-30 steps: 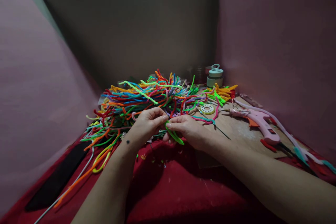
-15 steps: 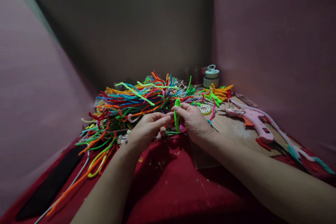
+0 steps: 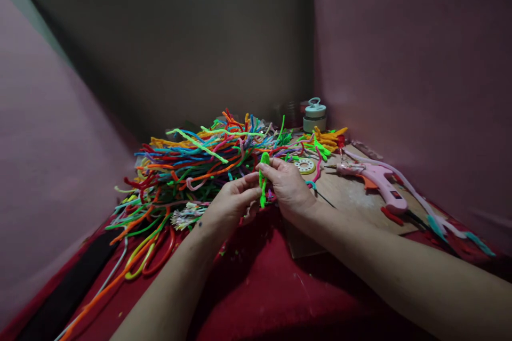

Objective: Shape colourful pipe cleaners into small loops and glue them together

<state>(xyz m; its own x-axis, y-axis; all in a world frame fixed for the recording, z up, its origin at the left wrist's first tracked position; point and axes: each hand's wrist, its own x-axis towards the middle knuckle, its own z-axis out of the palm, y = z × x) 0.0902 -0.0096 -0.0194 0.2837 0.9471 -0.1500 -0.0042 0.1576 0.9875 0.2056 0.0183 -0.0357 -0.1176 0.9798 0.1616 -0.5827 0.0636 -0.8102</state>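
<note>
A folded bright green pipe cleaner [image 3: 263, 178] stands upright between both hands. My right hand [image 3: 288, 186] pinches its upper part with thumb and fingers. My left hand [image 3: 232, 203] is closed on its lower part from the left. Both hands hover over the near edge of a large heap of pipe cleaners in many colours [image 3: 200, 162], which lies on a red cloth [image 3: 256, 287].
A pink glue gun [image 3: 378, 181] lies on a brown board [image 3: 352, 197] at the right. A yellowish ring [image 3: 304, 165] and a short pile of orange and green pieces [image 3: 326, 141] sit behind it, with a small round container [image 3: 315, 115] in the corner. Pink walls close in on both sides.
The green pipe cleaner was turned from lying low between the hands to standing upright, and both hands rose slightly. The view drifted so the scene sits further left.
</note>
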